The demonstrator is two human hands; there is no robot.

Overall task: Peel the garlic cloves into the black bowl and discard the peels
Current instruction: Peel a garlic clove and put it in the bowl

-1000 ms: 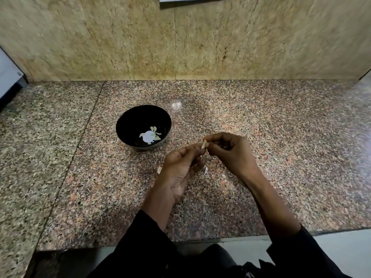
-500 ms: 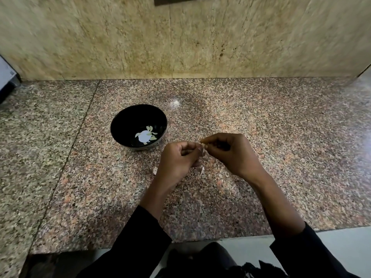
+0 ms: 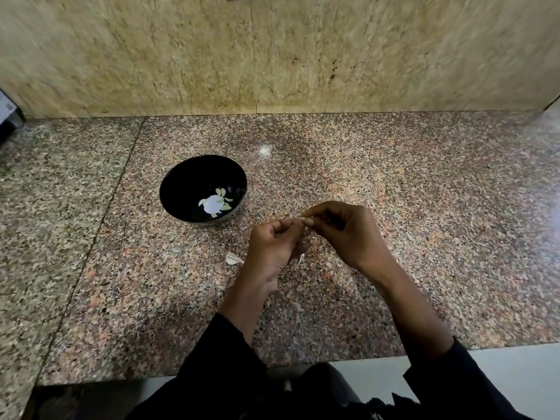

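Observation:
A black bowl [image 3: 181, 189] stands on the granite counter, left of centre, with several pale peeled garlic cloves [image 3: 224, 204] lying around a white spot at its bottom. To its right, above the counter, my left hand [image 3: 272, 247] and my right hand [image 3: 345, 231] meet fingertip to fingertip and pinch one small garlic clove [image 3: 304, 219], mostly hidden by the fingers. A thin strip of peel [image 3: 306, 234] hangs below the fingertips. Loose white peel pieces [image 3: 232, 258] lie on the counter by my left hand.
The speckled granite counter [image 3: 424, 207] runs to a beige stone wall [image 3: 303, 56] at the back. A seam crosses the counter left of the bowl. A grey object [image 3: 7, 113] pokes in at the far left edge. The counter's front edge lies below my forearms.
My left hand has turned so that its fingers curl over the clove, and both hands have stayed together. The camera has shifted slightly, so the bowl appears further left.

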